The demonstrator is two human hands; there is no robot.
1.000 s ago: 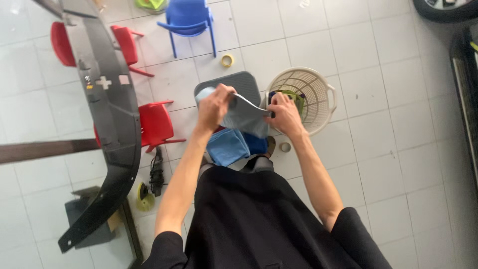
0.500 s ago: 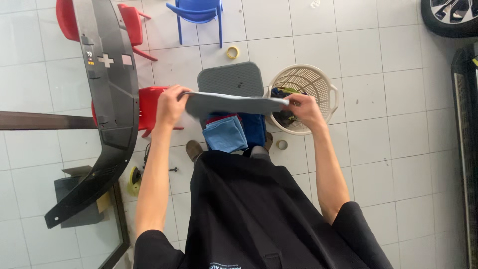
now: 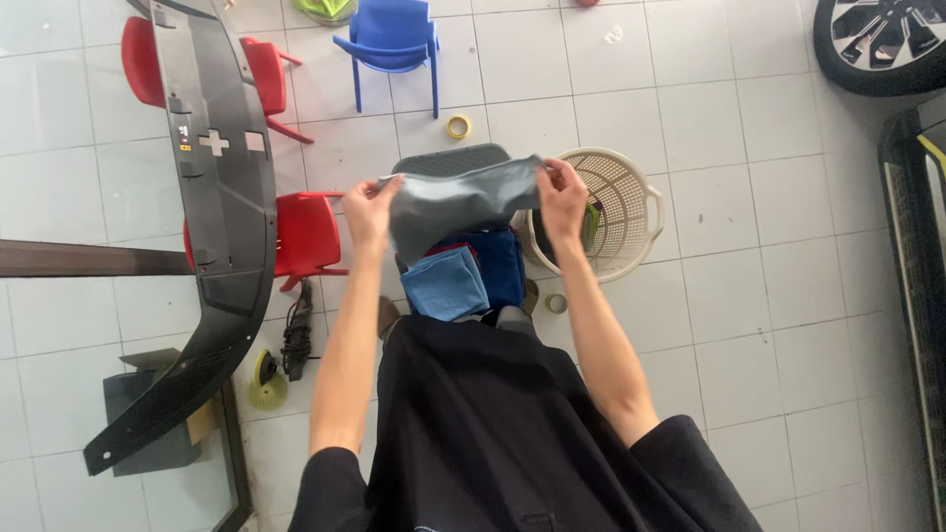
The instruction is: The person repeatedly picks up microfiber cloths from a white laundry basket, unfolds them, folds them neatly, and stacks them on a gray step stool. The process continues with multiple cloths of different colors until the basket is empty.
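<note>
**Grey cloth held up between two hands over a stack of folded cloths**

A grey cloth [image 3: 455,204] is held spread in the air by its upper corners. One corner is pinched by the left hand [image 3: 371,210], the other by the right hand [image 3: 563,196]; the fingers of both hands are closed on the fabric. The cloth sags a little in the middle and hangs slightly lower on the left. It is held in front of the person's body, above a stack of folded cloths, where a light blue cloth [image 3: 445,283] lies on top at the left and a dark blue cloth [image 3: 501,264] beside it at the right. A thin red edge is seen just behind the light blue one.

Behind the grey cloth, a grey stool [image 3: 448,160] is partly hidden by it. Just to the right of the right hand, a cream plastic basket [image 3: 631,202] stands on the white tiled floor [image 3: 749,276], with something green and dark inside. A roll of yellow tape [image 3: 457,126] lies farther off on the tiles, and a smaller roll of tape [image 3: 557,303] lies near the person's feet.

At the left, a long black car bumper [image 3: 222,207] runs from far to near. Red chairs [image 3: 305,234] are seen beside it, and a blue chair [image 3: 391,37] stands at the far side. A car wheel [image 3: 877,39] is seen at the far right corner.
</note>
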